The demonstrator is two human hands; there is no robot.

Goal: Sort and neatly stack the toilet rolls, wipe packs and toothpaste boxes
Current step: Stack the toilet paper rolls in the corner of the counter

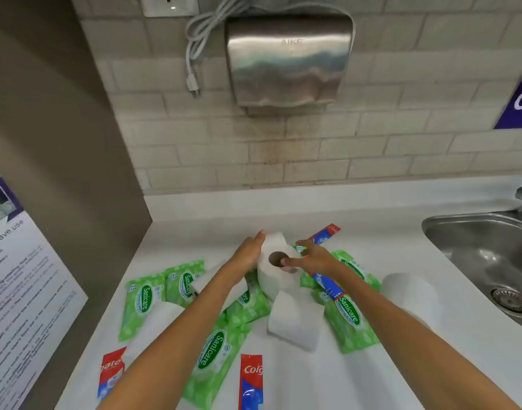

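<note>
Both hands are out over the white tabletop (372, 229), meeting on a white toilet roll with a brown cardboard core (276, 279) that stands on end in the middle of the heap; the left hand (249, 257) lies flat against the roll's left flank, fingers straight, nothing clenched; the right hand (317, 258) is spread and relaxed too, one fingertip at the rim of the core hole, another finger lifted above it; so the roll is touched from both sides but wrapped by neither; just in front of it a second white toilet roll (295, 321) lies on its side; a third white roll (410, 294) sits off to the right, near the stainless steel sink (431, 229); a fourth white roll (162, 321) peeks out beneath the left forearm; green plastic Sanicare packs lie flat all around: a far-left wipe pack (141, 306) with a neighbouring wipe pack (182, 282) just beside it, a near wipe pack (212, 359) partly under the left forearm, a right-side wipe pack (348, 318) by the right forearm; red and blue Colgate cartons are scattered as well: a front toothpaste box (250, 383) at the near edge, a left toothpaste box (111, 371), a rear toothpaste box (324, 232) behind the right hand, a slanting toothpaste box (327, 287) under the right wrist; above, a brushed steel hand dryer (289, 60) hangs on the tiled wall
</note>
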